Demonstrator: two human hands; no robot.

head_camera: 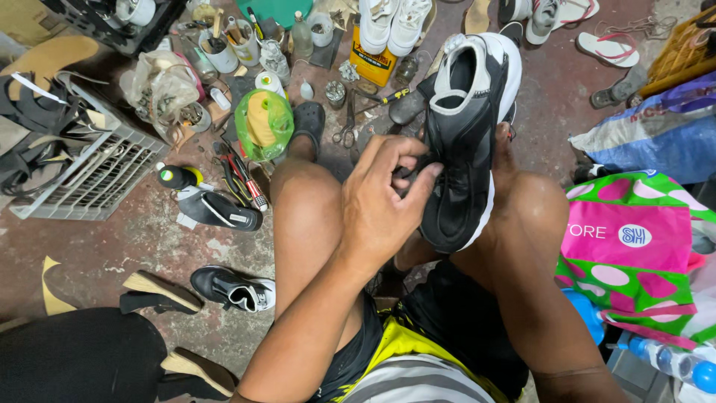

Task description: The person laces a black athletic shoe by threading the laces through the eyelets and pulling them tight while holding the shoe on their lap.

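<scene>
A black and white sneaker (466, 134) is held upright over my lap, between my raised knees, with its opening turned to me. My left hand (380, 201) grips its left side, thumb and fingers pinched at the edge by the lacing. No part of my right hand shows; it may be behind the shoe. My left foot wears a dark clog (309, 119) on the floor just beyond my knee.
Pliers and screwdrivers (239, 179), scissors (345, 130), jars and a yellow can (373, 63) lie ahead on the concrete floor. Loose shoes (235, 289) and soles lie to the left, a white crate (97, 175) beyond them. Bright pink and green bags (634, 246) stand on the right.
</scene>
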